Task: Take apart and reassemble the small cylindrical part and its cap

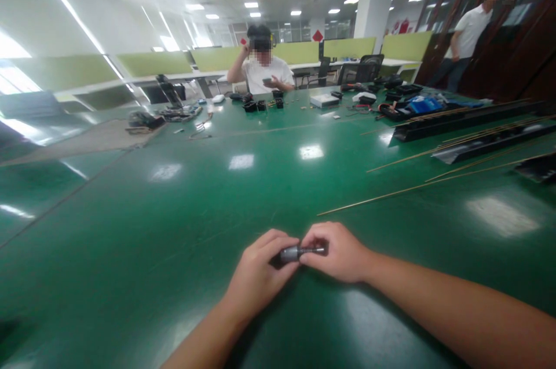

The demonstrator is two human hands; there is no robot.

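Close in front of me, just above or on the green tabletop (208, 201), both hands meet around a small grey cylinder with a thin metal shaft (290, 253). My left hand (260, 273) is closed on the cylinder's body, thumb below and fingers above. At the shaft end, my right hand (341, 250) has thumb and forefinger pinched by the place where the shaft meets the body. The shaft points right, into the curl of the right hand. The cylinder's left end is hidden in my left hand; its exact kind cannot be made out.
Thin brass-coloured rods (373, 200) lie right, beside dark channel-shaped bars (460, 123). Small black parts (263, 105), a white box (324, 101) and a blue bundle (423, 105) lie farther back. A seated person (264, 73) holds a phone opposite; another person (471, 33) stands right.
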